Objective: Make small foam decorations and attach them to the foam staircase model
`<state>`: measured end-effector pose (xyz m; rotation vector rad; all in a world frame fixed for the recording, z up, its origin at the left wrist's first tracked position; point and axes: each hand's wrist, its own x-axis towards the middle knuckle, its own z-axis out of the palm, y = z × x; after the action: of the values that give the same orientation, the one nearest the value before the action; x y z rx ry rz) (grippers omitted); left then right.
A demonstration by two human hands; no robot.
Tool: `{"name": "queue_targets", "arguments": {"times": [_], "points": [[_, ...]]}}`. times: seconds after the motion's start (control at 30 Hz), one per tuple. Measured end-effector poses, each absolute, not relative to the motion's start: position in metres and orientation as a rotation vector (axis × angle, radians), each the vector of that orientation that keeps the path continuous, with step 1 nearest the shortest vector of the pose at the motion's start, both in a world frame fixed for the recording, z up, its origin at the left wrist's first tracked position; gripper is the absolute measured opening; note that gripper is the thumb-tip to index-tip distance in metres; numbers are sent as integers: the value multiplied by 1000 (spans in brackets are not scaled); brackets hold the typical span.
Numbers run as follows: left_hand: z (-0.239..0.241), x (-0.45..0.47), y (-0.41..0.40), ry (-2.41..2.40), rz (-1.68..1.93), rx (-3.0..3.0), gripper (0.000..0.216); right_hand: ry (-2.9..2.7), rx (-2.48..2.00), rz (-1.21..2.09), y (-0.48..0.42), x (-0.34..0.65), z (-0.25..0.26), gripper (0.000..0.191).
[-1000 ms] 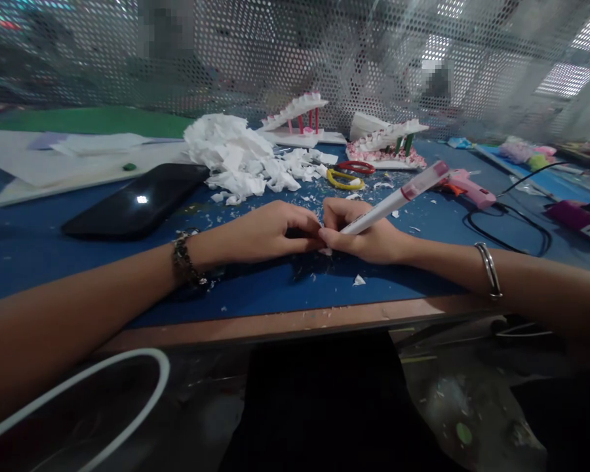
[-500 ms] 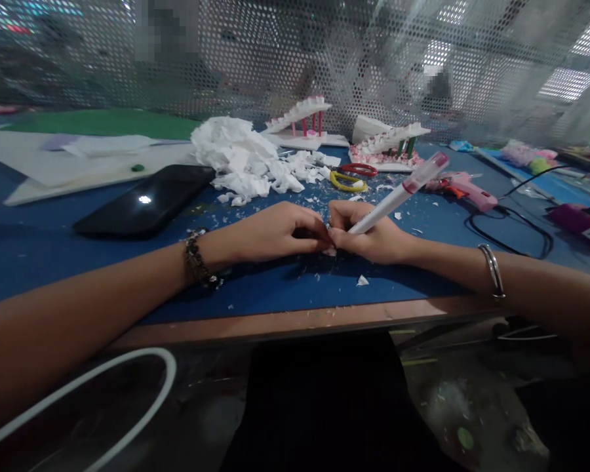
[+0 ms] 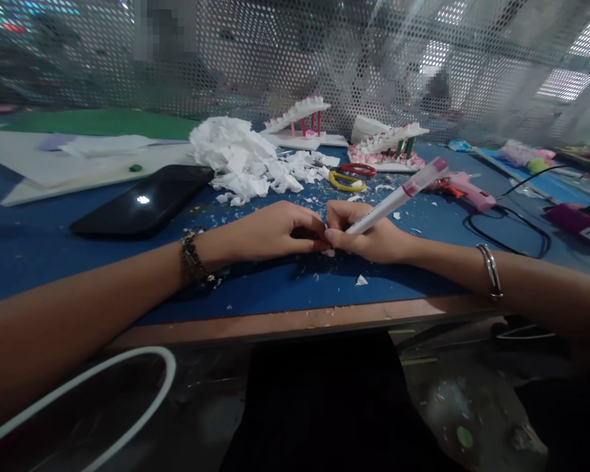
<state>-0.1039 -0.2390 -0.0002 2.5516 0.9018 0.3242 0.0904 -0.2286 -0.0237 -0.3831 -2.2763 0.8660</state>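
Observation:
My right hand (image 3: 373, 233) is closed around a white marker pen (image 3: 391, 202) with a dark pink end that points up and to the right. Opposite it, my left hand (image 3: 270, 233) has thumb and fingers pinched together, its fingertips meeting those of the right. Between the fingertips, low over the blue tabletop, a small pinkish-white scrap (image 3: 330, 252) peeks out; most of it is hidden by the fingers. The pen's lower tip is hidden too. One torn white bit (image 3: 361, 280) lies on the table just below my right hand.
Torn white paper (image 3: 236, 154) is heaped behind my left hand, near a black phone (image 3: 145, 203). Scissors (image 3: 349, 180) with yellow and red handles lie beyond. Two small stair models (image 3: 314, 115) stand at the back. A pink glue gun (image 3: 469, 191) with its cord lies right.

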Motion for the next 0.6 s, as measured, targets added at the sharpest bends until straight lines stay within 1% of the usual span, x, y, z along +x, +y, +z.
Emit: {"name": "queue_targets", "arguments": {"times": [0.6], "points": [[1,-104,-239,877,319,2540,26,-2319,-363,863,-230,91,-23,24]]}}
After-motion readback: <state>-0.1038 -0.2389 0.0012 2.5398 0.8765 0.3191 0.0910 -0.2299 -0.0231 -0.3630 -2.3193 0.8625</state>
